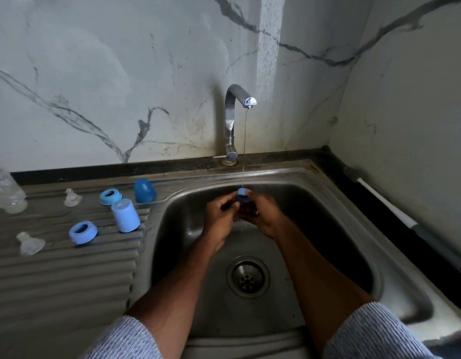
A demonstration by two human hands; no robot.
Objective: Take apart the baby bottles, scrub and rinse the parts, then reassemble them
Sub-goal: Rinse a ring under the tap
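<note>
While both your left hand [220, 213] and right hand [260, 212] curl their fingers around the blue bottle collar [242, 195] under the thin tap stream [245, 151] mid-frame, you seem to be rinsing; next, turn it to flush every side.

No legible text, label, brand or number anywhere.

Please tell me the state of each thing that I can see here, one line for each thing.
Tap: on, thin stream.
Blue part: under the stream, held by both hands.
Left hand: grips the part.
Right hand: grips the part.
Dark cap: standing on the drainboard.
Pale cap: standing, tilted.
Two rings: off, lying flat.
Two teats: off, loose.
Bottle: lying on its side.
</note>
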